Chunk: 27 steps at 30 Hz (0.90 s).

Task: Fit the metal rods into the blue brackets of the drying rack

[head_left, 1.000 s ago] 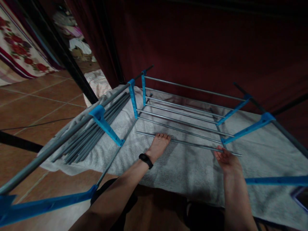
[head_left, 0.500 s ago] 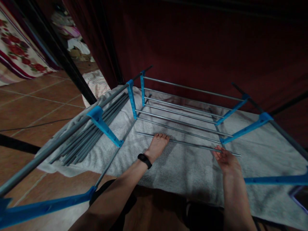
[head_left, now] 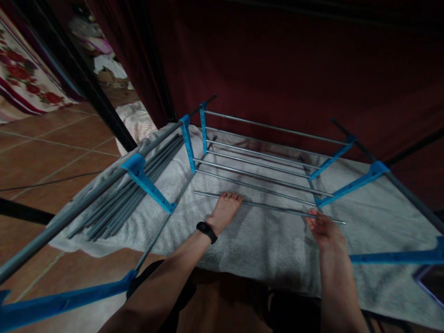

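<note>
A thin grey metal rod (head_left: 270, 205) lies crosswise between my hands, above the grey blanket. My left hand (head_left: 227, 206), with a black band on the wrist, is closed over the rod left of its middle. Near the rod's right end, my right hand (head_left: 322, 225) grips it with the palm turned up and fingers curled. Just beyond stands a partly assembled rack with blue plastic brackets; one left bracket (head_left: 188, 143) and one right bracket (head_left: 355, 182) carry several parallel crossbars (head_left: 260, 175). The held rod's ends are apart from the brackets.
Several loose grey rods (head_left: 138, 194) lie in a bundle on the blanket (head_left: 270, 259) at left. Long side tubes (head_left: 69, 217) flank me. A dark red curtain (head_left: 277, 64) hangs behind the rack. A dark, purple-edged object (head_left: 430, 286) lies at lower right.
The whole view has shifted slightly, so everything sits a little further left. Both hands keep their hold on the rod, with no clear movement against the rack.
</note>
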Available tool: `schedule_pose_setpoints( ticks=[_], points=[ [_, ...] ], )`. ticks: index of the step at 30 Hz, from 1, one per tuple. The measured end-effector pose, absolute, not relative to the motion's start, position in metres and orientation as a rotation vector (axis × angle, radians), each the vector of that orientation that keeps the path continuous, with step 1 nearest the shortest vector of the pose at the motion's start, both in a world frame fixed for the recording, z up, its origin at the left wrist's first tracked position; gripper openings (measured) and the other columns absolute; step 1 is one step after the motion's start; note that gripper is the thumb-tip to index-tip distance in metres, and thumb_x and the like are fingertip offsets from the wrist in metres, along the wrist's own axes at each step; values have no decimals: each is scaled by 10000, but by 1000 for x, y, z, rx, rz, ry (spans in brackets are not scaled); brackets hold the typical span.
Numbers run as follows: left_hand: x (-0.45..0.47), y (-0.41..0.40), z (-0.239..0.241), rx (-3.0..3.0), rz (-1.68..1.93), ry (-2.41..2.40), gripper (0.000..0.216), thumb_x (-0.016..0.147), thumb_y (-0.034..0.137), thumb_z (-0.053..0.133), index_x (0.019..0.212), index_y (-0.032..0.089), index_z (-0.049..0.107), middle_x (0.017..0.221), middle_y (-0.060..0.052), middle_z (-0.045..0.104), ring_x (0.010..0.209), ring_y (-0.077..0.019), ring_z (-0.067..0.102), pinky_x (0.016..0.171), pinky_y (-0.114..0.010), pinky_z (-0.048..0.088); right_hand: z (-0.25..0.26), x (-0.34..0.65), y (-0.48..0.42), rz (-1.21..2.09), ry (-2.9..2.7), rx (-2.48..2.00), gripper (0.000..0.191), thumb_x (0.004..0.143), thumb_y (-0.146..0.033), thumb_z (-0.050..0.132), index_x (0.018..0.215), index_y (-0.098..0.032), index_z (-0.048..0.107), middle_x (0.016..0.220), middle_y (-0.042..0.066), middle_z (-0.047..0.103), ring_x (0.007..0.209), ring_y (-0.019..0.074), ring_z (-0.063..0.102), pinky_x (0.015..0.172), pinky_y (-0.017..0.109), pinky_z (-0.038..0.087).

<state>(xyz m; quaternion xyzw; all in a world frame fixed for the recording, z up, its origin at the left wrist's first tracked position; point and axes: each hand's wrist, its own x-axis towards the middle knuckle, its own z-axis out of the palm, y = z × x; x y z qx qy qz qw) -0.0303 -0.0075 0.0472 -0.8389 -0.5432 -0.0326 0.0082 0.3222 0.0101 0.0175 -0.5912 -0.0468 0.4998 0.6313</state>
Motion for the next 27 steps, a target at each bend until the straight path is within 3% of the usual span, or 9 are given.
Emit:
schedule_pose_setpoints(
  ticks=[27],
  points=[
    [-47,6,43,-2597,-178,-1859,421,922,25,412,1197,194,682,1148,-115,725,1069,-225,682,990,-381,479,26,310,7,1161,-120,-1257,245,799,34,542,825,-197,620,728,-28,722,656,95,705,672,209,635]
  ],
)
